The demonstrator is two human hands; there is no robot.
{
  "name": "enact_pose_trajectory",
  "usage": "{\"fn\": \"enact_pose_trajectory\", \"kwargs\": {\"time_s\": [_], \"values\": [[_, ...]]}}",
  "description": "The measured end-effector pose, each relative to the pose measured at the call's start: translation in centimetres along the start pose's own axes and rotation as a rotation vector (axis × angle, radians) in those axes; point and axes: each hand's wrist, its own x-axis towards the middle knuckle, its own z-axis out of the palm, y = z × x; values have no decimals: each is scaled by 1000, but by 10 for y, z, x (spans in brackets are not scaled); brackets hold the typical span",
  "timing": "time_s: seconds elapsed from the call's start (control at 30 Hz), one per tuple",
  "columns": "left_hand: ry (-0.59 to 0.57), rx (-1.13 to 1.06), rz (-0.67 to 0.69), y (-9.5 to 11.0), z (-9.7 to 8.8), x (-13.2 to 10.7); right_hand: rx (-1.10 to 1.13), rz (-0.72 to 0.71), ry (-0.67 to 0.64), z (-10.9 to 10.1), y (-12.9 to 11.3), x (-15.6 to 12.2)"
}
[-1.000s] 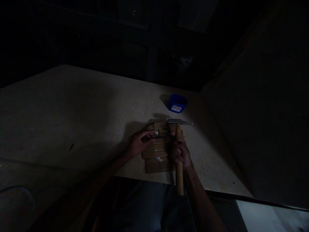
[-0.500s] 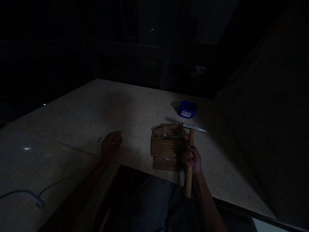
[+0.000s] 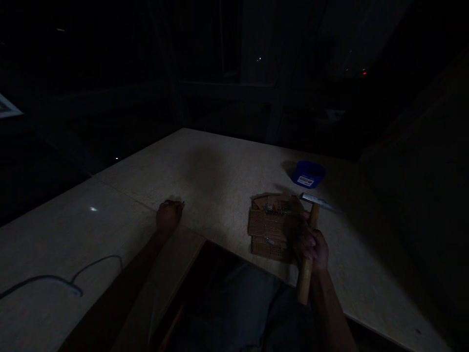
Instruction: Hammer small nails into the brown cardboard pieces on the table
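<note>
My right hand (image 3: pixel 311 247) is wrapped round the wooden handle of a hammer (image 3: pixel 304 283). Its metal head, tapering to a thin end, points up and away over the table, to the right of some cardboard pieces (image 3: pixel 258 222). Those brown pieces lie overlapped, with small holes and several small shiny metal bits on them. To the left, my left hand (image 3: pixel 169 216) rests low at the tabletop with its fingers curled in. A dark tip shows at the fingertips, too dim to name.
A blue plastic tub (image 3: pixel 309 175) with a white label stands behind the cardboard. A grey cable (image 3: pixel 47 278) curls over the table's (image 3: pixel 234 171) left front. The table's near edge meets my lap. A dark wall rises at the right, and the background is very dark.
The view has turned left, so things sit further right. My left hand has moved over the spot of a small dark piece on the table, its fingers now curled. The right hand still grips the hammer.
</note>
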Motion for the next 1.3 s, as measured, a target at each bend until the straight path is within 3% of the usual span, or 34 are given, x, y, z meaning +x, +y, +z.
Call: {"fn": "enact_pose_trajectory", "kwargs": {"time_s": [0.2,0.5,0.7,0.8,0.9,1.0,1.13,1.23,1.3], "values": [[40,-5,-3,3,0,7,-24,-18,67,7,0,-1],[-48,13,182,7,1,6,-15,-76,53,9,-2,0],[-114,89,197,6,-6,16,18,-62,50,10,-2,-1],[-93,-35,199,16,-7,16,37,-65,55,9,-1,-1],[-23,-346,165,43,-3,8,34,-60,57,9,0,0],[-4,-708,196,88,2,-5,26,-61,63,12,1,1],[-104,-1002,378,160,7,-20,-7,-53,78,13,1,1],[-215,-1125,397,202,12,-24,-25,-45,82,11,2,2],[-255,-1188,382,220,18,-23,-23,-43,89,10,2,3]]}}
